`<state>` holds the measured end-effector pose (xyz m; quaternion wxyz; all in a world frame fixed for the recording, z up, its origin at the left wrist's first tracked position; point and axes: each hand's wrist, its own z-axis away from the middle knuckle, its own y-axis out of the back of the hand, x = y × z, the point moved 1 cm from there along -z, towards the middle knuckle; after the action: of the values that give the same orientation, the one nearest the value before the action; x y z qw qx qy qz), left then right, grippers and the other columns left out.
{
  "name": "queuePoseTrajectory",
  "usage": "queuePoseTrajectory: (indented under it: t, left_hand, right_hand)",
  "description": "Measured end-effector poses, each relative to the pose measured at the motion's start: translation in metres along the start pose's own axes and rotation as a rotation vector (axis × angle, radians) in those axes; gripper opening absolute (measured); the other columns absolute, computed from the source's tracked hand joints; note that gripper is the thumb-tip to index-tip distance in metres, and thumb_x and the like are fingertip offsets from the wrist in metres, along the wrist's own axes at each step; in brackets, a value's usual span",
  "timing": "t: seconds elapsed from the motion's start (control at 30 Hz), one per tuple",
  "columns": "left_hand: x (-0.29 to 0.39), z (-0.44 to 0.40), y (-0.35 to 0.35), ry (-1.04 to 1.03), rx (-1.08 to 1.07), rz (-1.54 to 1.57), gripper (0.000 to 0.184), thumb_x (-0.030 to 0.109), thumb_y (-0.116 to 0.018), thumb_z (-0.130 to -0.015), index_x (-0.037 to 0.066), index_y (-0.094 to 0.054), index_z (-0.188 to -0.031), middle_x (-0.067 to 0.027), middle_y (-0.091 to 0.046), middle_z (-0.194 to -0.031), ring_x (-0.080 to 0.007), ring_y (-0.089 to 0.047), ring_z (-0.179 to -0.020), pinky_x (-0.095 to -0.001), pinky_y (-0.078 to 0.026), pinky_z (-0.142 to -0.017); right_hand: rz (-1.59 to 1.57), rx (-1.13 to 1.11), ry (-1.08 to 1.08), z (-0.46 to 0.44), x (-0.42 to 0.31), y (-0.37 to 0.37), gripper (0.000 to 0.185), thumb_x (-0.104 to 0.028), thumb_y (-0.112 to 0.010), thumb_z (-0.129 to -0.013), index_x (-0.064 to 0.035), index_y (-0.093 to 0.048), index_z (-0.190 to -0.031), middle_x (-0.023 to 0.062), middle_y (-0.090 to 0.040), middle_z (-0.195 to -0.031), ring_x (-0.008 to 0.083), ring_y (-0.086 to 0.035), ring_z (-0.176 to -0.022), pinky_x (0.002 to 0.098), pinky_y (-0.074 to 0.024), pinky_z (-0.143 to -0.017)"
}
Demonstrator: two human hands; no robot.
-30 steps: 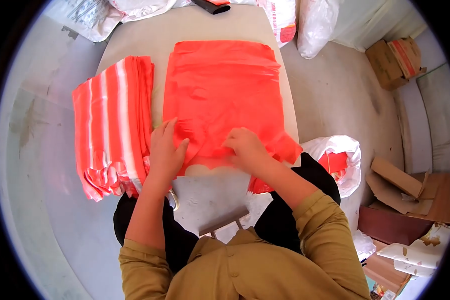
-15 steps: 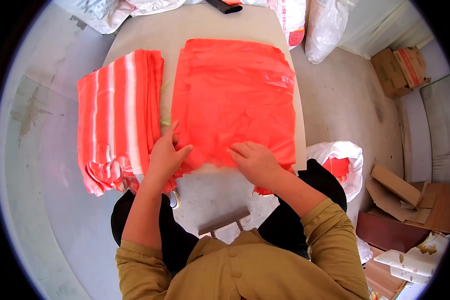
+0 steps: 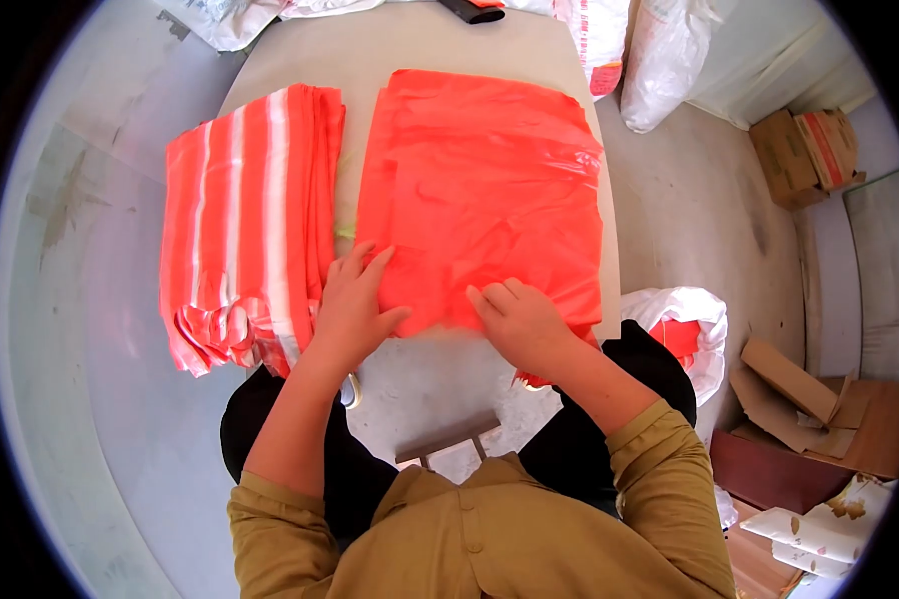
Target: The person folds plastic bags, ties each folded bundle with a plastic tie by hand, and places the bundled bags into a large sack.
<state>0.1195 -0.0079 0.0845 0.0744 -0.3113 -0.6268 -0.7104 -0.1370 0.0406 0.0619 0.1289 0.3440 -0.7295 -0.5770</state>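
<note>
A flat pile of red plastic sheets or bags (image 3: 489, 190) lies on the pale table (image 3: 449, 45), its near edge a little uneven. My left hand (image 3: 358, 304) rests at the pile's near left corner, fingers spread. On the near edge, right of the middle, lies my right hand (image 3: 519, 321), its fingers loosely bent and apart on the red plastic. Left of the pile, a folded stack of red and white striped plastic (image 3: 245, 200) hangs partly over the table's left edge, its near end crumpled.
A black object (image 3: 472, 11) lies at the table's far edge, with white sacks (image 3: 662, 65) beyond. On the floor at right are a white bag with red contents (image 3: 709, 329), an open carton (image 3: 794, 399) and a cardboard box (image 3: 784, 160). Scissor-like handles (image 3: 351, 390) show below my left wrist.
The red sheet's near edge has been flattened and straightened. My left hand has moved slightly right, and my right hand has shifted right and down. The whole view has shifted a little.
</note>
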Motion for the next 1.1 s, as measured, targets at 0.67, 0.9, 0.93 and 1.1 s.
queuePoseTrajectory:
  t: [0.67, 0.9, 0.93, 1.1]
  left_hand:
    - [0.005, -0.01, 0.011, -0.209, -0.144, -0.031, 0.049, 0.028, -0.087, -0.066, 0.003, -0.068, -0.104, -0.012, -0.06, -0.116, -0.031, -0.06, -0.104, -0.0409, -0.05, -0.088]
    - [-0.016, 0.026, 0.043, 0.027, -0.25, 0.225, 0.032, 0.019, -0.08, -0.076, 0.003, -0.069, -0.102, -0.0143, -0.066, -0.112, -0.033, -0.062, -0.103, -0.0401, -0.052, -0.085]
    - [-0.02, 0.029, 0.043, 0.039, -0.208, 0.236, 0.029, 0.016, -0.079, -0.078, 0.002, -0.069, -0.102, -0.0147, -0.067, -0.112, -0.0337, -0.062, -0.103, -0.0404, -0.051, -0.086]
    - [-0.017, 0.02, 0.03, -0.34, 0.083, 0.102, 0.028, 0.008, -0.072, -0.082, 0.002, -0.069, -0.109, -0.0135, -0.067, -0.115, -0.0343, -0.061, -0.109, -0.0432, -0.05, -0.093]
  right_hand:
    - [-0.097, -0.205, 0.114, 0.008, 0.006, -0.006, 0.046, -0.008, -0.067, -0.077, -0.0045, -0.063, -0.122, 0.0049, -0.057, -0.097, 0.0233, -0.057, -0.092, 0.0324, -0.0508, -0.075]
    - [-0.154, -0.184, 0.079, -0.001, 0.002, 0.004, 0.037, -0.019, -0.075, -0.082, -0.0068, -0.067, -0.116, 0.0052, -0.059, -0.096, 0.0254, -0.059, -0.086, 0.0369, -0.0523, -0.074]
    - [-0.185, -0.194, 0.06, -0.002, 0.0, 0.009, 0.039, -0.022, -0.076, -0.082, -0.0067, -0.067, -0.117, 0.0053, -0.06, -0.097, 0.026, -0.059, -0.086, 0.0381, -0.0523, -0.075]
    - [-0.255, -0.335, -0.028, -0.012, -0.003, 0.021, 0.042, -0.026, -0.076, -0.083, -0.0054, -0.067, -0.119, 0.0086, -0.061, -0.103, 0.0289, -0.059, -0.094, 0.0412, -0.052, -0.08]
